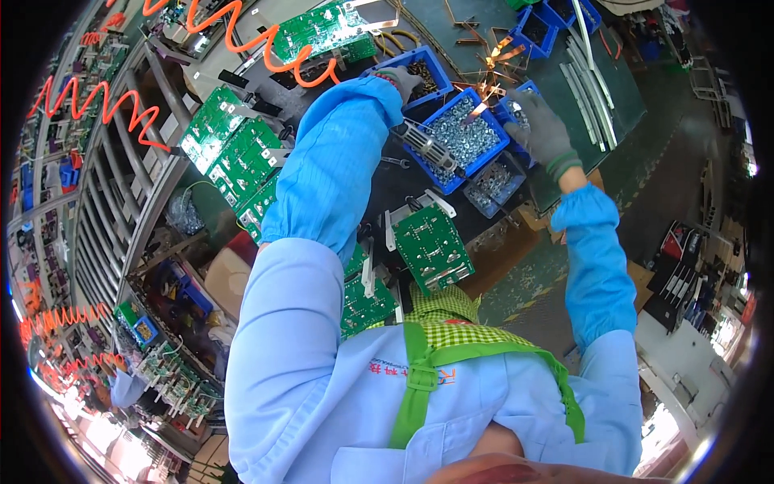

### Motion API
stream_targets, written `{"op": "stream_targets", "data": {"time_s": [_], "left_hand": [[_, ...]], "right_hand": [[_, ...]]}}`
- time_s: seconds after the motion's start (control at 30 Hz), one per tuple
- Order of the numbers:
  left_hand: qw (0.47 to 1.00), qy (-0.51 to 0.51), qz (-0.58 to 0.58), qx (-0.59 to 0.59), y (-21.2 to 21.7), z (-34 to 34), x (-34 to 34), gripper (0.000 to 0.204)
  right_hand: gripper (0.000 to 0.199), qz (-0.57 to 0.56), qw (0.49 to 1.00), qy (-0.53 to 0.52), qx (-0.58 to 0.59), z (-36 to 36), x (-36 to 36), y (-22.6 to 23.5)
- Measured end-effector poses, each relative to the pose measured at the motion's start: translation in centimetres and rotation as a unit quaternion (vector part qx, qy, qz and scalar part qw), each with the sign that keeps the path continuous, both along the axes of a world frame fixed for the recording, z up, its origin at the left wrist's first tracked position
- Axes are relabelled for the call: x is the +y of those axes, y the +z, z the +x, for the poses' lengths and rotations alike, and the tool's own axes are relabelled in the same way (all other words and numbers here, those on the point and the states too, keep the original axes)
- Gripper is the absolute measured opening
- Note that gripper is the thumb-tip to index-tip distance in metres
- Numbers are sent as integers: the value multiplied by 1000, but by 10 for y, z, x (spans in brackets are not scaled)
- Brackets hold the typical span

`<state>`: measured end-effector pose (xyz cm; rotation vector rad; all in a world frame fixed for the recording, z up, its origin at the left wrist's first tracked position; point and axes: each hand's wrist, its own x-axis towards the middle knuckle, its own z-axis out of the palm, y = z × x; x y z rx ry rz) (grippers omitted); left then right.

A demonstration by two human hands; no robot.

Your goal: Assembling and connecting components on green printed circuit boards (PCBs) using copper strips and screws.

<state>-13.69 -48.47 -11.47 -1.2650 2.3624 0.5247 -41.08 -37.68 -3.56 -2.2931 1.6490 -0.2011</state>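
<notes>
My left hand [405,81], in a grey glove, is at the near left edge of a blue bin [441,64] of small dark fasteners. Its fingers are curled, and whatever they hold is hidden. To the right, my gloved right hand [542,127] bends over a smaller blue bin [528,87] of metal pieces. Those fingers curl in over the contents, and their tips are hard to see. Between the hands sits a larger blue bin [463,133] of shiny fasteners. A silver cylindrical tool [433,148] lies across its near left side.
Green circuit boards [234,149] line the left; another board [434,246] is close to my body. Copper strips [492,60] rise behind the bins. A clear-sided tray [493,187] of fasteners adjoins them. Metal bars [587,93] lie far right. An orange coiled hose [266,40] hangs upper left.
</notes>
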Motion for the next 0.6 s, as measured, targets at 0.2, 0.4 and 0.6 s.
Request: {"op": "stream_targets", "data": {"time_s": [0.2,0.4,0.6], "left_hand": [[998,-62,-2,14,-20,7,-8,54],[1000,-14,24,14,-10,2,3,55],[999,-6,52,-8,-13,2,-6,55]], "right_hand": [[69,37,966,31,254,20,-93,-24],[95,200,911,138,334,38,-131,-52],[92,220,931,156,248,46,-141,-70]]}}
